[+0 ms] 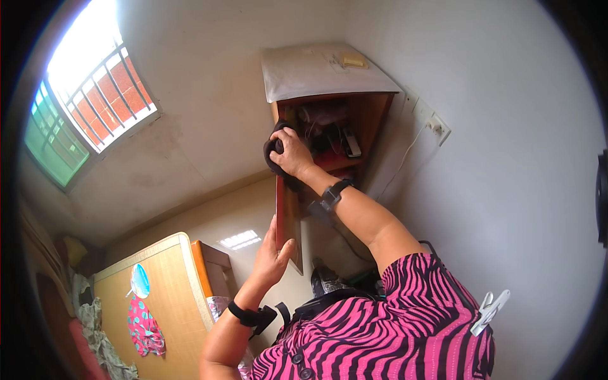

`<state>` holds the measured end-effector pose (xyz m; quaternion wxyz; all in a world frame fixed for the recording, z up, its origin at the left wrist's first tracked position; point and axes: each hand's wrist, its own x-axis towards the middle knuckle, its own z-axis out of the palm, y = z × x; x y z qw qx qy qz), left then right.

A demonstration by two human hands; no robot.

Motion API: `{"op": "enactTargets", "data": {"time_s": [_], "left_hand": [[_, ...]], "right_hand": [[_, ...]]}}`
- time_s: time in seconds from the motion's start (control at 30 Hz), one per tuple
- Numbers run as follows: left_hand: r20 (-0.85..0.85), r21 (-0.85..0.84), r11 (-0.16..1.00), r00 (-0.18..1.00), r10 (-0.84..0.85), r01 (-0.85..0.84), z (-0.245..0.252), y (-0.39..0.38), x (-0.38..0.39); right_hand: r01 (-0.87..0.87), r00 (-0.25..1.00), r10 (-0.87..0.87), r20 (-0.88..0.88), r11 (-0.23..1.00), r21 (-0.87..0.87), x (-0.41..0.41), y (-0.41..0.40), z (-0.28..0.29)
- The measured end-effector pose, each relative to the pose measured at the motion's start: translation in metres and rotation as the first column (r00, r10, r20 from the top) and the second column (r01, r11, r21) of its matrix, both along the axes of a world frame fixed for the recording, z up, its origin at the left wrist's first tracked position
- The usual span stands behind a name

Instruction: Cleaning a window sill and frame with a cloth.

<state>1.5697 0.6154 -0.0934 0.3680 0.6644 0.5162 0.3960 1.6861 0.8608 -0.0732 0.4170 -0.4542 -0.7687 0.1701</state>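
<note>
My right hand [290,154] grips a dark cloth [271,151] against the upper part of the open door [287,213] of a wooden cabinet [368,128]. Lower down, my left hand [274,259] rests against the outer face of that door, thumb raised near its edge. Behind my right hand, the cabinet's upper compartment holds cables, a white device [352,142] and a bundled item [325,114]. A white cover [304,71] lies over the cabinet's top, with a small yellow object [354,60] on it. My palm hides part of the cloth.
A wall socket with plugs [438,127] and a hanging white cord [403,164] are right of the cabinet. At lower left stands a bed with a mat [175,304], bearing a hand fan [140,281] and a pink dotted cloth [142,327]. A barred window [107,90] is at upper left.
</note>
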Motion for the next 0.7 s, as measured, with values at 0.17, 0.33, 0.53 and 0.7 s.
{"op": "enactTargets", "data": {"time_s": [0.17,0.33,0.53,0.7], "left_hand": [[-0.061,-0.015,1.000,0.998,0.000,-0.001,0.000,-0.019,-0.011],[-0.132,-0.100,0.995,0.991,-0.016,0.003,0.019,-0.008,-0.004],[-0.041,-0.185,0.982,0.999,0.018,-0.026,0.025,-0.011,-0.004],[-0.001,-0.177,0.929,0.944,0.330,-0.325,0.054,-0.009,0.030]], "right_hand": [[-0.072,0.997,0.072,0.033,0.997,0.014,-0.003,0.007,0.001],[-0.076,0.988,0.075,0.137,0.997,0.005,0.006,0.083,0.027],[-0.226,0.974,0.227,0.003,0.969,0.104,0.020,0.119,0.010],[-0.568,0.823,0.564,0.068,0.819,0.084,0.032,0.048,0.034]]}}
